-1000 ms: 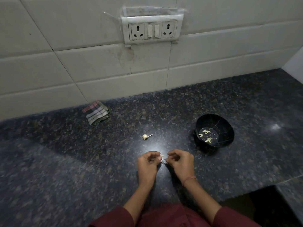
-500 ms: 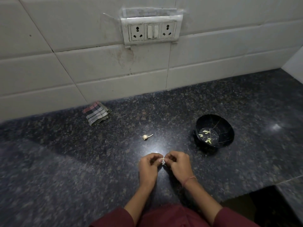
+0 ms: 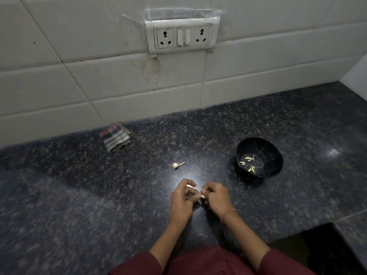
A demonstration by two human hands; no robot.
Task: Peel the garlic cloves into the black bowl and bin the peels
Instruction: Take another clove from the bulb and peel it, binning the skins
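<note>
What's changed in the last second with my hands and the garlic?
The left hand and right hand closed together, then eased slightly apart; both still pinch the garlic clove between them. The small garlic bulb, the black bowl with its peeled cloves and the folded cloth stayed where they were.

No text, label, brand, number or sign can be read anywhere in this view.

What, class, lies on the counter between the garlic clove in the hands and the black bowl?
Nothing visible. Only bare counter separates the clove from the black bowl; the garlic piece lies off that path, to the left.
</note>
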